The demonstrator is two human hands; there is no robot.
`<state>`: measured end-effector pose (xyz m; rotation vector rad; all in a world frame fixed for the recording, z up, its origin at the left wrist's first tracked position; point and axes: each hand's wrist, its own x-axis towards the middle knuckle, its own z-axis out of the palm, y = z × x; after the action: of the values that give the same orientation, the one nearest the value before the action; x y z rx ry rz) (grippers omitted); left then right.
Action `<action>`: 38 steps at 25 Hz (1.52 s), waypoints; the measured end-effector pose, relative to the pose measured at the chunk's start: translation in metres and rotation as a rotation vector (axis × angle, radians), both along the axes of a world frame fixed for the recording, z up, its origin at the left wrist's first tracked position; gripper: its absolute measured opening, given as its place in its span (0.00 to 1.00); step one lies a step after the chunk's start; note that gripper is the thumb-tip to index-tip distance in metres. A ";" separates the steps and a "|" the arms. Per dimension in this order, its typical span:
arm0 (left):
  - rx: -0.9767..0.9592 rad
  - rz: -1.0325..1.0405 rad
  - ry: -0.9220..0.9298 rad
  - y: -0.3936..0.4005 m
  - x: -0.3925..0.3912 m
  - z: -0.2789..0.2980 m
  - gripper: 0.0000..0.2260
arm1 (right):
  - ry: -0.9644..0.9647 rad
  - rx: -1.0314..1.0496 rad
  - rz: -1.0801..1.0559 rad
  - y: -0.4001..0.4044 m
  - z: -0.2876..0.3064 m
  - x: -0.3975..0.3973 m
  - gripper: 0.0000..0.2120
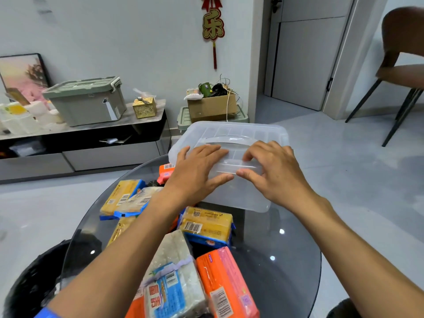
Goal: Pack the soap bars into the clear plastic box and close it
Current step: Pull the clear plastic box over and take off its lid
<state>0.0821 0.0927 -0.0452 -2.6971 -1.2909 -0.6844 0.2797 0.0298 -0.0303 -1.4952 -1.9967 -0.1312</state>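
A clear plastic box (238,196) with its lid (263,131) on stands at the far side of a round dark glass table (286,249). My left hand (197,171) and my right hand (273,173) both rest on the lid, fingers at the front latch (236,165). Several wrapped soap bars lie on the table in front of the box: a yellow one (206,226), an orange one (224,281), a white one with a blue label (174,278), more yellow ones (124,196) at the left, and an orange one (166,172) behind my left hand.
A black bin bag (29,283) sits at the table's left edge. Behind are a low cabinet (91,138) with a green lidded crate (87,99) and a gold box (144,107), a cardboard box (211,106) on the floor, and a brown chair (403,65) at right.
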 end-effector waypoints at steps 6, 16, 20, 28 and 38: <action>0.379 0.029 -0.173 -0.017 -0.003 -0.004 0.35 | 0.112 0.176 -0.074 0.008 0.015 0.007 0.12; 0.021 0.078 -0.154 -0.003 0.022 -0.012 0.15 | 0.784 0.197 -0.185 0.006 0.004 0.027 0.11; -0.068 0.148 -0.461 -0.002 0.010 -0.004 0.13 | 1.058 0.270 -0.211 0.006 0.004 0.037 0.11; 0.027 0.382 -1.082 0.000 -0.016 0.040 0.15 | 0.886 0.009 -0.325 0.017 -0.045 0.049 0.12; 0.436 0.274 -0.579 -0.010 -0.010 0.051 0.16 | -0.346 -0.566 0.035 -0.007 -0.061 0.011 0.15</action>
<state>0.0720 0.0826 0.0062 -1.9918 -1.3640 -1.5643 0.2905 0.0229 -0.0917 -1.8788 -2.4747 0.2261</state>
